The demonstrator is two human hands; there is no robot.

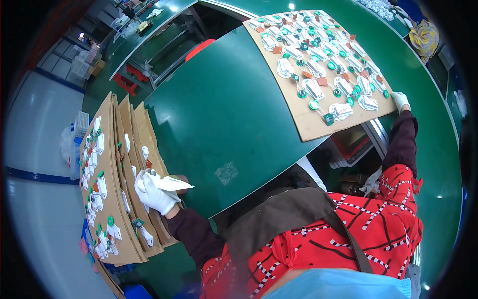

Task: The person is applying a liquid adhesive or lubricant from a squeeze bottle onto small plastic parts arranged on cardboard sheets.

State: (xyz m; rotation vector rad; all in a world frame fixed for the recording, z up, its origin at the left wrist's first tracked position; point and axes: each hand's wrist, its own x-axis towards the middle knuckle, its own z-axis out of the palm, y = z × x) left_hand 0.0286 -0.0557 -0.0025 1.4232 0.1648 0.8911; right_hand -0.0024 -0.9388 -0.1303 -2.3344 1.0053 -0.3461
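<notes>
Gripping white pouch (172, 183), left hand (153, 193); right hand (400, 101) clasping cardboard sheet (303, 119).

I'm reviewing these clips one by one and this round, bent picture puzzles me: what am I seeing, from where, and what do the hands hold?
A wide fisheye camera on a person's head looks down, so straight edges curve. There is no machine, only two white-gloved hands. The left hand grips a white pouch-like piece beside a stack of cardboard sheets carrying small white and green parts. The right hand holds the edge of another cardboard sheet, covered with similar parts, lying on the green table.
</notes>
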